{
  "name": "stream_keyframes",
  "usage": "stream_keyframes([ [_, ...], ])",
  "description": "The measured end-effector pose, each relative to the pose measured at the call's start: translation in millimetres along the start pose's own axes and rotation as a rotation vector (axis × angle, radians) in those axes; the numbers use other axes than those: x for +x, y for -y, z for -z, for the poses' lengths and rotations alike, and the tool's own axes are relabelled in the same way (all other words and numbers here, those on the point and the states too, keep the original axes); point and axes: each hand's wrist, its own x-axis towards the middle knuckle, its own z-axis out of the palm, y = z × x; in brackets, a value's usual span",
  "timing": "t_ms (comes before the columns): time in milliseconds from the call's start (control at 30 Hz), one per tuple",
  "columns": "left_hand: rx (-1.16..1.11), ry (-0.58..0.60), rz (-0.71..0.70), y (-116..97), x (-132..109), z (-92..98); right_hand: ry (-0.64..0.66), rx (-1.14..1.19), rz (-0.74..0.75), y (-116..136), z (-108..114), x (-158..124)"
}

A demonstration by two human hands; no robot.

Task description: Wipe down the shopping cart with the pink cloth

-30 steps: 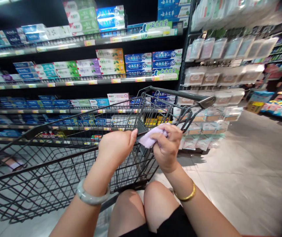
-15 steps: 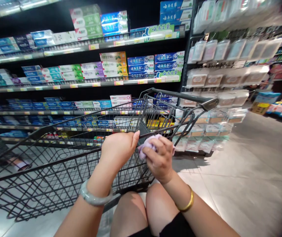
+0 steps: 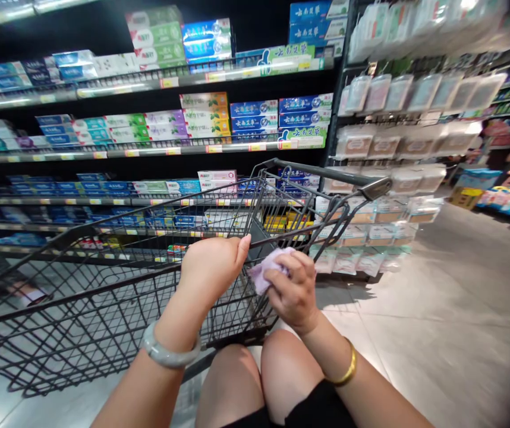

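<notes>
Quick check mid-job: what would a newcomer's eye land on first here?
Probably the dark wire shopping cart, stretching across the foreground, with the left hand over its near top rail, fingers mostly hidden. Next, the pale purple cloth bunched in the right hand, just right of the left hand. Behind the cart, bright boxes stand out in rows on dark shelves.

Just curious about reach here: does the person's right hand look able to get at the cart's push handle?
Probably yes: nothing visible blocks the near end of the push handle, above and to the right of the right hand, though it already holds a lilac cloth and may need to stretch.
</notes>
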Motion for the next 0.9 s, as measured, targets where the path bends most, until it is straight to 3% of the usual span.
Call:
stream_keyframes([
  [167,-0.001,-0.005,0.009,-0.3,0.1,0.4,-0.170,-0.036,-0.140,-16.2,9.3,23.2],
  [267,-0.007,0.001,0.009,-0.8,-0.2,-0.1,-0.090,-0.007,-0.115,-2.8,5.5,29.5],
  [400,-0.008,-0.023,0.004,-0.8,-0.9,-1.4,0.022,0.015,-0.034,10.2,3.3,11.9],
  [633,-0.001,-0.072,0.001,-3.7,-1.5,-2.6,-0.224,-0.107,-0.089,-27.9,15.7,30.7],
  [733,-0.010,-0.087,0.009,-5.0,-1.4,-4.9,-0.136,-0.063,-0.013,-19.0,5.5,20.0],
  [900,-0.016,-0.130,0.011,-4.7,-2.2,-8.7,0.085,0.011,0.138,2.4,-7.6,-35.5],
])
